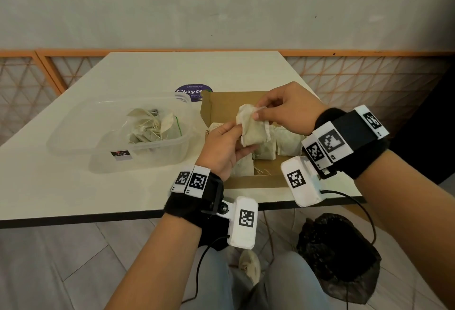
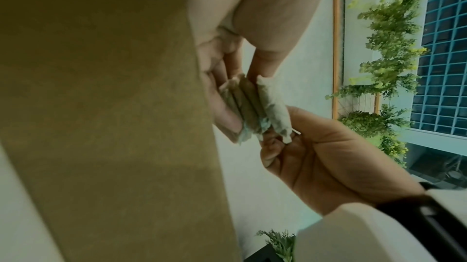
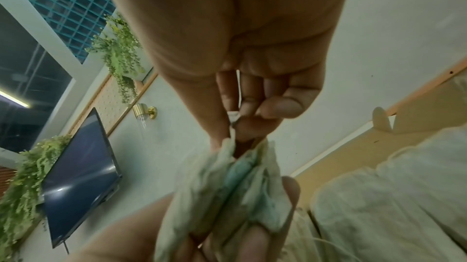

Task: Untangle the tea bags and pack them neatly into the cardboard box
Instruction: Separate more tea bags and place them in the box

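Note:
Above the open cardboard box (image 1: 206, 110) I hold a small stack of pale tea bags (image 1: 253, 130) between both hands. My left hand (image 1: 240, 138) grips the stack's lower left side, thumb on top and fingers underneath. My right hand (image 1: 258, 110) pinches its upper edge. The left wrist view shows the stack (image 2: 252, 106) edge-on between the left fingers (image 2: 222, 110) and the right hand (image 2: 328, 156). In the right wrist view my fingertips (image 3: 252, 118) pinch the bags' top (image 3: 227, 186). More tea bags (image 1: 286, 142) stand in rows inside the box.
A clear plastic tub (image 1: 157, 154) left of the box holds a tangled heap of tea bags (image 1: 147, 127) with strings. A purple round sticker (image 1: 189, 91) lies behind the box. The table's front edge (image 1: 98, 216) runs near my wrists; a dark bag (image 1: 337, 255) sits on the floor.

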Tool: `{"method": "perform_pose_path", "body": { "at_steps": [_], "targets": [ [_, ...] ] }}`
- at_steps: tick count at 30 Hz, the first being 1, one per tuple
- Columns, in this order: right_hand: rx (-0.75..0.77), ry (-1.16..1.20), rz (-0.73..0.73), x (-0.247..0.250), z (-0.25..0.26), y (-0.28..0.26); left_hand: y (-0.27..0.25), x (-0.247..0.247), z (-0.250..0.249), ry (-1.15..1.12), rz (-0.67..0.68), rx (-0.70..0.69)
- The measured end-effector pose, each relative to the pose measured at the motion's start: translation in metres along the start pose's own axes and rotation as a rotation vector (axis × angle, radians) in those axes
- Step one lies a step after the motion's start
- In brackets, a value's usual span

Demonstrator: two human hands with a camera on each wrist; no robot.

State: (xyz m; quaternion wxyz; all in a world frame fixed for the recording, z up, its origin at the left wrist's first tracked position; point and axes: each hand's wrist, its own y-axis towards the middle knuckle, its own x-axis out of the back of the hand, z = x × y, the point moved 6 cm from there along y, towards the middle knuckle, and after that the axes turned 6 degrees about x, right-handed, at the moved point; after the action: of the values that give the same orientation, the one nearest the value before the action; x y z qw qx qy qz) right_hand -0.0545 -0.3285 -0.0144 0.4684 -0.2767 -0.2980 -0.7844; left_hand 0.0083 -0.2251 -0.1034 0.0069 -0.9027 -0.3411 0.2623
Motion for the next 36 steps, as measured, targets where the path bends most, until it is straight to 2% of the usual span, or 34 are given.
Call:
{"method": "perform_pose_path", "body": {
  "at_steps": [4,11,13,16,17,20,26,32,36],
  "targets": [
    [-0.016,-0.007,-0.069,0.002,-0.005,0.003,-0.001,-0.003,-0.002,-0.044,0.028,0.018],
    [-0.041,-0.071,-0.044,0.002,-0.008,0.011,-0.004,-0.004,-0.001,0.018,0.039,-0.01],
    [-0.053,-0.064,0.059,0.003,-0.002,0.014,-0.004,-0.004,-0.002,0.033,0.045,-0.019],
    [-0.105,-0.135,0.374,-0.007,0.001,0.015,-0.005,-0.005,-0.001,0.06,0.072,-0.016],
    [-0.117,-0.121,0.431,-0.009,0.001,0.014,-0.005,-0.006,0.0,0.063,0.081,-0.01],
    [-0.09,-0.084,0.364,0.0,0.0,0.016,-0.004,-0.007,0.001,0.061,0.085,0.013],
    [-0.121,-0.199,0.252,0.033,-0.023,0.009,-0.002,0.003,-0.004,-0.084,-0.033,-0.038],
    [-0.149,-0.299,0.413,0.019,-0.05,-0.01,-0.002,0.005,-0.005,-0.091,-0.041,-0.052],
    [-0.18,-0.31,0.421,0.006,-0.065,-0.009,-0.002,0.006,-0.006,-0.113,-0.053,-0.055]
  ]
}}
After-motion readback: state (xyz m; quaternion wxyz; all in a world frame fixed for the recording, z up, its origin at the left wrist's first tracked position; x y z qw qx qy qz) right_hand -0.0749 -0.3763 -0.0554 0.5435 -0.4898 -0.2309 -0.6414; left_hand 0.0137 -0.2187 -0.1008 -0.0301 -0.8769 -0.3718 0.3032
